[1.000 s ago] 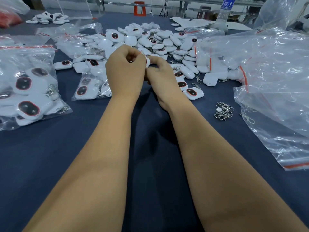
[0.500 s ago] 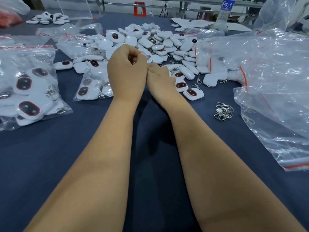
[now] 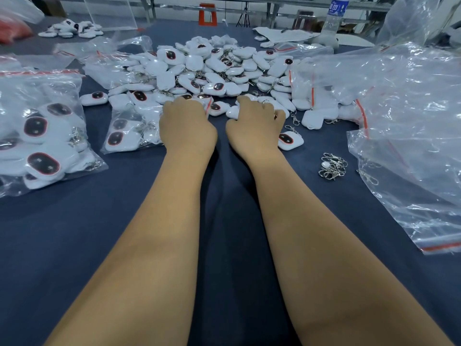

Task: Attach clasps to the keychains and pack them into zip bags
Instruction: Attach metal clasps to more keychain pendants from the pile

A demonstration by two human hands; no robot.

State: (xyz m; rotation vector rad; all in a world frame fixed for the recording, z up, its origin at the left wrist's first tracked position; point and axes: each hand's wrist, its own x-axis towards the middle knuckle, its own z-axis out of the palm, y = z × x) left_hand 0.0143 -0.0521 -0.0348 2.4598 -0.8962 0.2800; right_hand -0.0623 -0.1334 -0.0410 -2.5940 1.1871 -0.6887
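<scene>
From the head camera we saw both forearms stretched forward over the dark blue table (image 3: 74, 245), the hands lying side by side at the near edge of the heap of white keychains (image 3: 199, 68). The left hand (image 3: 187, 126) lay knuckles up with its fingers curled under, at the mouth of a small zip bag (image 3: 129, 132) that held a few keychains and lay just to its left; we could not tell whether the fingers held the bag or anything else, since they were hidden beneath the hand. The right hand (image 3: 254, 126) was also knuckles up, its fingers bent down among loose keychains at the heap's edge, and again we could not tell what, if anything, they grasped. A single keychain (image 3: 289, 141) lay just right of the right wrist. Farther right sat a small cluster of metal clasps (image 3: 333, 166), apart from both hands. A larger filled zip bag (image 3: 42, 131) lay at the far left, and a pile of empty clear bags (image 3: 411, 116) covered the right side. A water bottle (image 3: 335, 16) stood at the far end.
</scene>
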